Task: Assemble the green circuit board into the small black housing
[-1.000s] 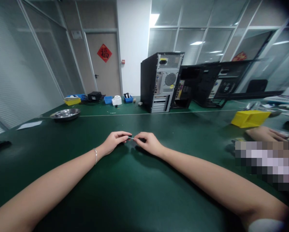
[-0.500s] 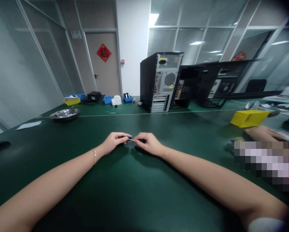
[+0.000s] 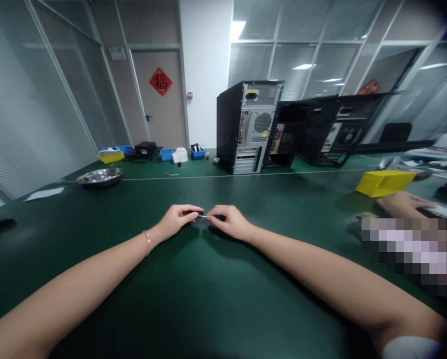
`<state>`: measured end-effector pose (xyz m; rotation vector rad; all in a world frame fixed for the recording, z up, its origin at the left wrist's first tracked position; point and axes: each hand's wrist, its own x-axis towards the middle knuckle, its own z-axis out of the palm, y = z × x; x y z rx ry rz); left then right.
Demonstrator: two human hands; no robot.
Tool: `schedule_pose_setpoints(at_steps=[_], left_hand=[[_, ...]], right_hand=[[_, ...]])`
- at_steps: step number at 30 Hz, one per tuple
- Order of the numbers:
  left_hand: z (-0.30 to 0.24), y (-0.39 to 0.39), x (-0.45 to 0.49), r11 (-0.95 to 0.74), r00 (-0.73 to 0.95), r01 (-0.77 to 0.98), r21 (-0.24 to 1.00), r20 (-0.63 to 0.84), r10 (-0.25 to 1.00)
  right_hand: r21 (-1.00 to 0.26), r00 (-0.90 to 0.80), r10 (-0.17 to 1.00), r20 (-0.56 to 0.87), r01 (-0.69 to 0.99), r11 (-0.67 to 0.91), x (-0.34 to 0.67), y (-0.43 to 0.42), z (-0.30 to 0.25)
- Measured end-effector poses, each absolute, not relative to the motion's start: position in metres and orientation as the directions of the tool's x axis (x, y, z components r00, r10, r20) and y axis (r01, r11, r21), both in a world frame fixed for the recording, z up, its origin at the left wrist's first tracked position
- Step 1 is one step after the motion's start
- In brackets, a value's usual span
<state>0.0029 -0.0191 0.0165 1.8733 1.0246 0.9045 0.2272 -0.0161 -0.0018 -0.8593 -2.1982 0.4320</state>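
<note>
Two hands, the left hand [image 3: 176, 219] and the right hand [image 3: 229, 222], stay pinched on one tiny thin part [image 3: 202, 216] at the middle of the frame, just above the green table [image 3: 208, 299], nothing moving since before.

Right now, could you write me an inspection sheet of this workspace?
Surface: green table, matte.
Job's things: small thin part, too small to identify, pinched between both hands.
Clutter: metal bowl, yellow bin, blue bins.
Grips: left hand and right hand resting on the table, fingertips closed on the part.
Cables: nothing seen clearly.
Surroundings: computer tower, door, another person's hand.
</note>
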Motion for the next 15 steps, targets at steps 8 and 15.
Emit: schedule_pose_setpoints(at_steps=[8,15], left_hand=[[0.0149,-0.0176,0.0018,-0.321,0.435,0.277,0.906,0.180,0.882],[0.0144,-0.0177,0.0039,-0.311,0.409,0.263,0.913,0.187,0.893]], right_hand=[[-0.548,-0.525,0.683,0.507,0.416,0.726,0.2283,-0.0157,0.0007],[-0.558,-0.483,0.691,0.537,0.411,0.721,0.2266,-0.0146,-0.0001]])
